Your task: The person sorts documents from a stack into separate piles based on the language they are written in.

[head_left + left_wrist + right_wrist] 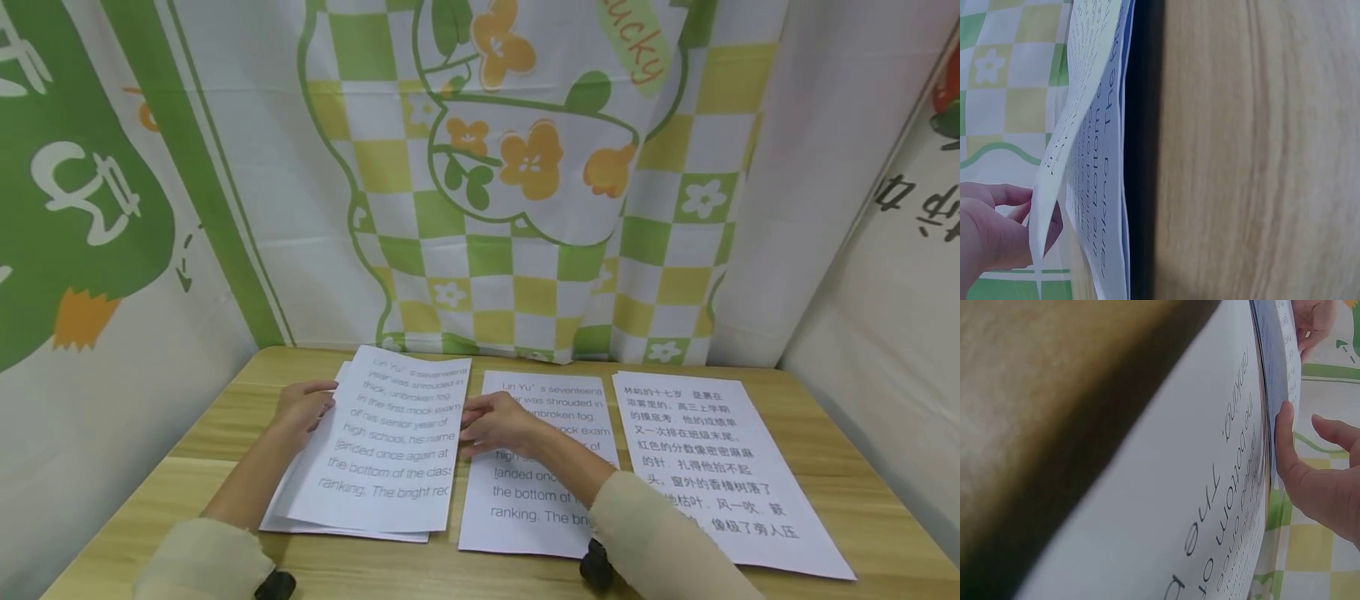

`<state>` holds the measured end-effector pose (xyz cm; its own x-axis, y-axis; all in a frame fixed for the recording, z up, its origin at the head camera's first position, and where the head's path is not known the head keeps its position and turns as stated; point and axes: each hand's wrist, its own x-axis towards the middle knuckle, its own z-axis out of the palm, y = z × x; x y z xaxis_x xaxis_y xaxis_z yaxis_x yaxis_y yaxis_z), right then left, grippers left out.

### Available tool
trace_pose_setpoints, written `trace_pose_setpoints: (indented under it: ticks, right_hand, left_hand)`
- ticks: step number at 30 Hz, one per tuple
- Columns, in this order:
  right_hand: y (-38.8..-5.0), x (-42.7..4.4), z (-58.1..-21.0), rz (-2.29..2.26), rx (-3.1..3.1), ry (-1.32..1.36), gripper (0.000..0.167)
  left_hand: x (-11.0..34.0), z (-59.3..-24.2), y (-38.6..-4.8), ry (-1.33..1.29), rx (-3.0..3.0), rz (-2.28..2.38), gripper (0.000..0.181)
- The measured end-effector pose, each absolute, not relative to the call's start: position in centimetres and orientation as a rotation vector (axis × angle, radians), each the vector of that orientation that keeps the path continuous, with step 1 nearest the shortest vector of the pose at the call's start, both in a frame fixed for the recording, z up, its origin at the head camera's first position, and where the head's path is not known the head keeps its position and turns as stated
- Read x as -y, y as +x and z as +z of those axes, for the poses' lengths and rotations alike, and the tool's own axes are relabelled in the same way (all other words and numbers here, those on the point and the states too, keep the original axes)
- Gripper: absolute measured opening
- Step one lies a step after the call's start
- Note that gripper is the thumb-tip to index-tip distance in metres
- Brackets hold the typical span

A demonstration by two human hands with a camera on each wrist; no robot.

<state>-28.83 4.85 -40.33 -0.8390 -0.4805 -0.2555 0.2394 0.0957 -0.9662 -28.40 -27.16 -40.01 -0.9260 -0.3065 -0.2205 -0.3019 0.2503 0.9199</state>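
A printed English sheet is raised and tilted over other sheets at the left of the table. My left hand pinches its left edge, with thumb and fingers on either side of the paper in the left wrist view. At the sheet's right edge is my right hand, partly covering the middle pile of English text. The right wrist view shows one finger of the right hand touching the sheet's edge, while another finger stands apart from it.
A pile of Chinese-text sheets lies at the right of the wooden table. Behind the table hangs a green, yellow and white checked curtain. Printed cloth also stands at both sides.
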Motion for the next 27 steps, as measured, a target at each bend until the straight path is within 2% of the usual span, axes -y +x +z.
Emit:
trace_pose_setpoints:
  ticks: [21,27]
  right_hand:
    - [-28.4,-4.0,-40.6,-1.732,-1.81,-0.336,0.072]
    - [-28.3,-4.0,-40.6,-1.73,-1.808,-0.335,0.072]
  left_hand:
    - [29.1,-40.5,-27.9,0.674,2.491,-1.781,0.05]
    - [29.0,-40.1,-27.2,0.699,2.496,-1.777,0.036]
